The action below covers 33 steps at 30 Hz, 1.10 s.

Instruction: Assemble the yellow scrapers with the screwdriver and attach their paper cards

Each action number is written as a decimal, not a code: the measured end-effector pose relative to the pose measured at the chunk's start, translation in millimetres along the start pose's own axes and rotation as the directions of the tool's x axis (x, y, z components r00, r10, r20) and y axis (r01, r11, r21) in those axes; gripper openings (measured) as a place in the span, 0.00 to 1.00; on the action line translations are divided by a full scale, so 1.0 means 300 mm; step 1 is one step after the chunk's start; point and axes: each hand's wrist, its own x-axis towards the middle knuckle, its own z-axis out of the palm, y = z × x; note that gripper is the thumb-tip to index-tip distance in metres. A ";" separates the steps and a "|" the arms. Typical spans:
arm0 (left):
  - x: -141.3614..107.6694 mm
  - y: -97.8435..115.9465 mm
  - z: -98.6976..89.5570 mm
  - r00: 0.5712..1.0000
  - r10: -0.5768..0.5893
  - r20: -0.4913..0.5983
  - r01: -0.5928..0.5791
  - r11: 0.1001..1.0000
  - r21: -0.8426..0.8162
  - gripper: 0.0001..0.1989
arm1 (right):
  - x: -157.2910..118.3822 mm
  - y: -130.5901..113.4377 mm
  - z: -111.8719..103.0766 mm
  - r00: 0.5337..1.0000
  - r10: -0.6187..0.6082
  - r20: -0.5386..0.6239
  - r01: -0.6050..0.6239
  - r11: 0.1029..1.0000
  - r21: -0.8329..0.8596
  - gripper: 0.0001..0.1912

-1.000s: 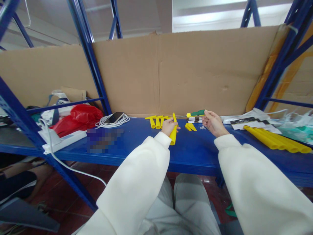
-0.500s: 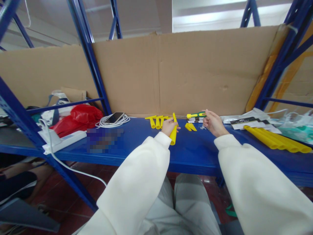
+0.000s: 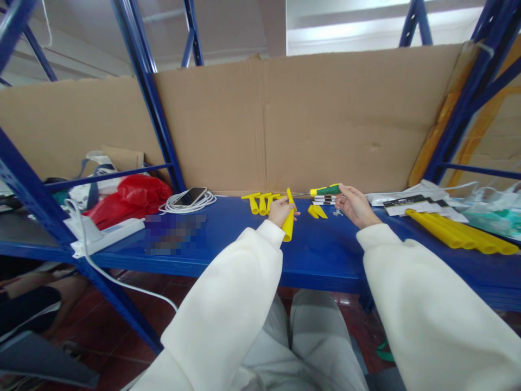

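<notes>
My left hand [image 3: 280, 212] is closed around a yellow plastic tube [image 3: 288, 228] with a flat yellow piece at its far end. In my right hand [image 3: 354, 205] the fingers pinch the handle end of a green-and-yellow screwdriver [image 3: 325, 190]. Its shaft points left toward the far end of the tube; whether the tip touches a screw is too small to tell. Flat yellow pieces [image 3: 317, 211] and small metal screws [image 3: 337, 213] lie between my hands. Several T-shaped yellow pieces [image 3: 254, 204] rest left of my left hand.
Several yellow tubes [image 3: 459, 231] lie at the right beside black-and-white cards [image 3: 419, 205]. On the left are a phone [image 3: 191, 196] on a coiled white cable, a white power strip [image 3: 109, 234] and a red bag [image 3: 134, 198]. A cardboard panel [image 3: 325, 119] stands behind the blue shelf [image 3: 228, 239].
The screwdriver's handle has turned, now showing more green, and my right hand has shifted slightly left. My left hand keeps the tube in the same place.
</notes>
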 end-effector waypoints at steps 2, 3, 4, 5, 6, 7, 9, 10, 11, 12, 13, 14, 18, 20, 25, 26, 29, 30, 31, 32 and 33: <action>0.002 -0.002 0.000 1.000 0.004 0.007 -0.004 1.000 -0.002 0.21 | 0.003 0.003 -0.002 1.000 0.004 -0.006 -0.005 1.000 -0.014 0.22; 0.003 -0.002 0.000 1.000 0.003 0.011 -0.003 1.000 -0.002 0.21 | 0.002 0.004 -0.002 1.000 0.002 -0.008 -0.003 1.000 -0.023 0.22; 0.004 -0.003 0.000 1.000 0.002 0.012 -0.002 1.000 -0.002 0.21 | 0.001 0.004 -0.002 1.000 -0.003 -0.012 0.003 0.999 -0.032 0.22; 0.005 -0.003 0.000 1.000 0.001 0.014 -0.001 1.000 -0.002 0.21 | -0.001 0.004 -0.001 1.000 -0.008 -0.015 0.008 0.999 -0.042 0.22; 0.006 -0.004 0.000 1.000 -0.001 0.013 0.001 1.000 -0.001 0.21 | -0.003 0.004 0.000 1.000 -0.011 -0.016 0.010 0.999 -0.052 0.22; 0.007 -0.004 0.000 1.000 -0.003 0.009 0.003 1.000 -0.001 0.20 | -0.006 0.002 0.002 1.000 -0.009 -0.015 0.008 0.998 -0.060 0.21; 0.006 -0.004 0.000 1.000 0.000 0.003 0.000 1.000 -0.003 0.20 | -0.013 -0.004 0.008 1.000 0.008 -0.007 -0.008 0.998 -0.066 0.20; 0.005 -0.003 0.000 1.000 0.002 0.001 -0.002 1.000 -0.005 0.19 | -0.017 -0.008 0.011 1.000 0.016 -0.004 -0.017 0.998 -0.059 0.20; 0.004 -0.003 0.000 1.000 0.005 0.001 -0.005 1.000 -0.008 0.19 | -0.020 -0.013 0.014 1.000 0.021 0.000 -0.021 0.999 -0.045 0.19; 0.003 -0.002 -0.001 1.000 0.006 0.001 -0.006 1.000 -0.011 0.19 | -0.023 -0.018 0.016 1.000 0.023 0.006 -0.023 0.999 -0.027 0.18; 0.002 -0.002 -0.001 1.000 0.006 0.002 -0.006 1.000 -0.013 0.19 | -0.026 -0.023 0.018 1.000 0.021 0.016 -0.021 1.000 -0.010 0.17; 0.001 -0.001 -0.002 1.000 0.004 0.003 -0.004 1.000 -0.013 0.19 | -0.029 -0.028 0.019 0.999 0.017 0.031 -0.017 1.000 0.004 0.17; 0.000 -0.002 -0.003 1.000 -0.002 0.001 0.002 1.000 -0.005 0.19 | -0.032 -0.035 0.018 0.997 0.004 0.083 -0.005 1.000 0.006 0.16; 0.002 -0.003 -0.003 1.000 -0.001 0.002 0.001 1.000 0.001 0.19 | -0.029 -0.030 0.015 0.997 0.003 0.076 -0.002 1.000 -0.005 0.18; 0.001 -0.001 -0.001 1.000 -0.001 -0.004 0.001 1.000 0.004 0.20 | -0.021 -0.016 0.014 1.000 -0.029 0.011 0.029 1.000 0.005 0.24; 0.000 -0.001 0.000 1.000 0.000 -0.006 0.000 1.000 0.002 0.21 | -0.020 -0.015 0.015 1.000 -0.027 0.004 0.027 1.000 0.009 0.24; -0.003 0.001 0.000 1.000 0.002 -0.008 -0.002 1.000 -0.003 0.20 | -0.018 -0.014 0.015 1.000 0.012 0.000 -0.012 1.000 -0.001 0.24; -0.004 0.001 0.000 1.000 0.001 -0.007 -0.001 1.000 -0.004 0.19 | -0.017 -0.014 0.014 1.000 0.027 0.002 -0.027 1.000 -0.008 0.24; -0.005 0.002 -0.001 1.000 0.001 -0.005 -0.001 1.000 -0.005 0.18 | -0.018 -0.015 0.013 0.999 0.037 0.007 -0.037 0.999 -0.016 0.24; -0.005 0.002 -0.001 1.000 0.001 -0.002 -0.001 1.000 -0.007 0.18 | -0.018 -0.015 0.012 0.999 0.044 0.012 -0.043 0.999 -0.023 0.24; -0.006 0.002 -0.001 1.000 0.001 -0.001 -0.001 1.000 -0.009 0.17 | -0.019 -0.016 0.011 0.999 0.046 0.019 -0.045 0.999 -0.030 0.24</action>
